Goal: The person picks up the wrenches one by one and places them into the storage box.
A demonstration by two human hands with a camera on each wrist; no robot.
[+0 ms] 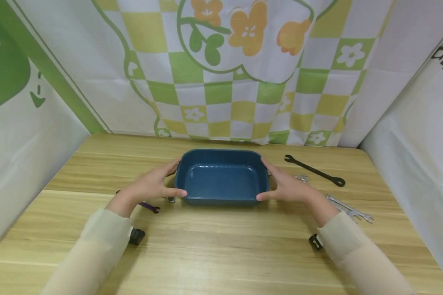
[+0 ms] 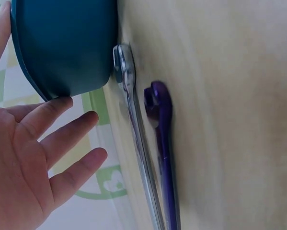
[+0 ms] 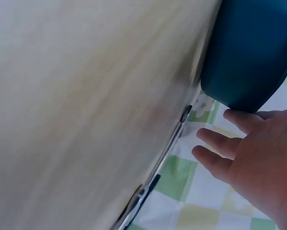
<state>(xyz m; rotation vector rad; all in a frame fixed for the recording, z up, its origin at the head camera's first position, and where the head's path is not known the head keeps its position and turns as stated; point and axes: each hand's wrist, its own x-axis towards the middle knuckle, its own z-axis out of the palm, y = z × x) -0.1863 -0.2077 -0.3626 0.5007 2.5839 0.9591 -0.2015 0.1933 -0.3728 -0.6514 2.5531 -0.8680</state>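
A dark blue rectangular plastic basin (image 1: pixel 221 182) is at the middle of the table, its inside bare. My left hand (image 1: pixel 153 184) holds its left end, thumb on the front rim and fingertips at the back corner. At the right end my right hand (image 1: pixel 288 186) holds it the same way. The lower fingers of both hands spread free of the wall in the wrist views. Beside the left hand lie a silver wrench (image 2: pixel 139 139) and a purple wrench (image 2: pixel 166 158). Whether the basin's base touches the table cannot be told.
A long black wrench (image 1: pixel 313 170) lies at the back right. Silver wrenches (image 1: pixel 350 209) lie near the right forearm, and another silver wrench end (image 1: pixel 302 178) shows behind the right hand. A checked cloth (image 1: pixel 218 102) hangs at the table's back edge, with white side walls.
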